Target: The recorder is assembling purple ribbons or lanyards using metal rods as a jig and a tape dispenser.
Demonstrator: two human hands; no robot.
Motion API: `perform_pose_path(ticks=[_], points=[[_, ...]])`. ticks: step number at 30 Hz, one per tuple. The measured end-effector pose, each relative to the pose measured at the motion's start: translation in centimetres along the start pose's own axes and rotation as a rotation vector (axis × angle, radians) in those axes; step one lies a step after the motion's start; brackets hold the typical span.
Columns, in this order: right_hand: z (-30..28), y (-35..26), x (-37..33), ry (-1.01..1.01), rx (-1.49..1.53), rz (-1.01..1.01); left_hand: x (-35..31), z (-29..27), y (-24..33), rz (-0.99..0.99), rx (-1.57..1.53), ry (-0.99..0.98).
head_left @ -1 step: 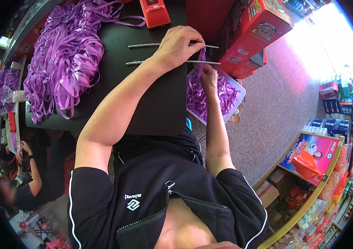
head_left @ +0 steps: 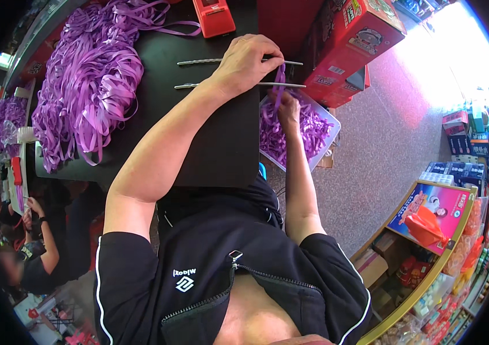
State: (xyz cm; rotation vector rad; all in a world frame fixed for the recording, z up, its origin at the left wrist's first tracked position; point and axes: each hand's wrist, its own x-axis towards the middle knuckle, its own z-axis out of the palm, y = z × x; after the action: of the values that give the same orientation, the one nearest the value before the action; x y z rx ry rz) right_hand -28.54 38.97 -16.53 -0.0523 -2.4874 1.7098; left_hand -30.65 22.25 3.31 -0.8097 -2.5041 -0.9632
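Observation:
My left hand (head_left: 250, 62) is over the right edge of the black table, thumb and fingers pinched on a purple ribbon (head_left: 280, 80). The ribbon hangs down past two thin metal rods, a farther one (head_left: 198, 61) and a nearer one (head_left: 187, 86), which jut out beyond the table edge. Lower down, my right hand (head_left: 289, 112) is closed around the ribbon, its fingertips partly hidden. Beneath that hand stands a pale plastic bin (head_left: 333, 133) filled with purple ribbon pieces (head_left: 313, 135). A large heap of long purple ribbons (head_left: 95, 80) covers the table's left side.
A red device (head_left: 215, 18) sits at the far table edge. Red cartons (head_left: 342, 52) are stacked right of the rods. A display case (head_left: 417, 230) with goods stands on the right. At the left, a co-worker's arm (head_left: 49, 247) shows near more purple ribbon (head_left: 10, 123).

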Motion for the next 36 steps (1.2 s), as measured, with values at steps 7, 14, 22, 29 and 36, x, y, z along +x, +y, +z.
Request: perform_pose_path(ticks=[7, 14, 22, 29, 36], points=[[2.1, 8.8, -6.4, 0.013, -0.125, 0.200, -0.1, 0.1, -0.6, 0.037, 0.000, -0.001], [5.1, 10.3, -10.5, 0.114, 0.368, 0.205, -0.1, -0.7, 1.0, 0.024, -0.134, -0.027], [4.7, 7.0, -11.1, 0.268, 0.240, 0.043, -0.6, -0.5, 0.4, -0.017, -0.131, -0.068], [2.9, 2.7, -9.9, 0.232, 0.757, 0.185, -0.5, 0.0, -1.2, -0.062, -0.109, -0.114], [1.6, 5.1, -8.6, 0.311, 1.081, 0.256, -0.3, 0.2, -0.6, -0.079, -0.113, -0.100]])
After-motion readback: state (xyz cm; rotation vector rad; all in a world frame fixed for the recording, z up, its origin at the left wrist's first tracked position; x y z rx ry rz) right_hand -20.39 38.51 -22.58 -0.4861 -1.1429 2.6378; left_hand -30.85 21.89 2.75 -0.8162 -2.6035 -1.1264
